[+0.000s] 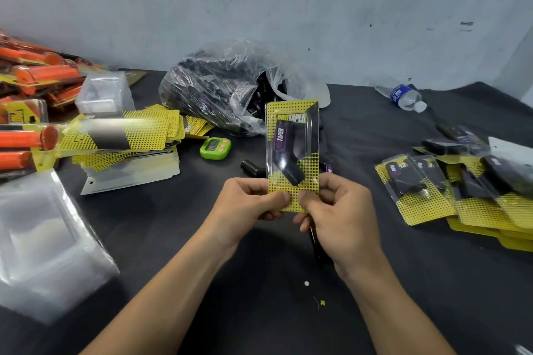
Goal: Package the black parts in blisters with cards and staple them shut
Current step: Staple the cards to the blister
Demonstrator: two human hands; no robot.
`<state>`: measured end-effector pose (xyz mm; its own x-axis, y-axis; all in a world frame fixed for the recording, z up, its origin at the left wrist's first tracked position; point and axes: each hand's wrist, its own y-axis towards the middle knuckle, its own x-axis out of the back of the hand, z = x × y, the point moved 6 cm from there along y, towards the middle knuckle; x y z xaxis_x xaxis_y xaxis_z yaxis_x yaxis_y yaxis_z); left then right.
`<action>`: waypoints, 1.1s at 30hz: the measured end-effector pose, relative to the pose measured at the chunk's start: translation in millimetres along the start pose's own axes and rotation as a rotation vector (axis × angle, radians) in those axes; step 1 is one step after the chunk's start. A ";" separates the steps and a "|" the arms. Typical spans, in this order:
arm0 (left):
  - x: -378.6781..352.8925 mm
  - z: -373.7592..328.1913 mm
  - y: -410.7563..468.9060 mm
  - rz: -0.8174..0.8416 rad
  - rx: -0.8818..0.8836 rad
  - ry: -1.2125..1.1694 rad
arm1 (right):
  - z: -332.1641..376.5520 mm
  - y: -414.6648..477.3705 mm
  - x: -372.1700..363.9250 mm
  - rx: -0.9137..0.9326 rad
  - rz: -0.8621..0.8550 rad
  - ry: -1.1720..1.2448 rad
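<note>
Both thumbs pinch bottom edge of blister pack: left hand, right hand. Held upright, probably to keep card and black part aligned before stapling.

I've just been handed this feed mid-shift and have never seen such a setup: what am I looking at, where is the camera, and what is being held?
There is no machine here. A person works with bare hands, and the single picture comes from a camera worn on their head, looking forward and down. The left hand and right hand both pinch the bottom edge of a blister pack. It is held upright, with a yellow card and a black part inside. On the dark table lie a stack of yellow cards, a clear bag of black parts, a green timer, empty clear blisters at the left and filled packs at the right. I cannot tell whether the held pack is stapled.
</note>
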<state>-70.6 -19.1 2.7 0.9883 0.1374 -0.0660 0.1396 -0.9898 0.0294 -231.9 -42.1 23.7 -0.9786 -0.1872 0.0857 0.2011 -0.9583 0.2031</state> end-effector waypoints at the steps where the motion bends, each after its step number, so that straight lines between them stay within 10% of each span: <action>1: 0.1 -0.2 -0.5 -0.001 0.000 0.007 | 0.1 0.0 -0.2 -0.003 0.012 -0.007; 20: 13.2 -17.1 0.0 -0.032 0.004 -0.352 | 9.9 -6.7 -5.2 -0.027 0.285 -0.227; 33: 17.1 -20.9 -0.9 0.033 -0.085 -0.453 | 25.3 -15.9 -10.6 0.111 0.129 -0.309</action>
<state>-52.5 -15.1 22.4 0.8688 0.0563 -0.4919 0.1313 -0.9842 0.1192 -223.6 -19.5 44.2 -0.8884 -0.2151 0.4056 0.3428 -0.8984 0.2745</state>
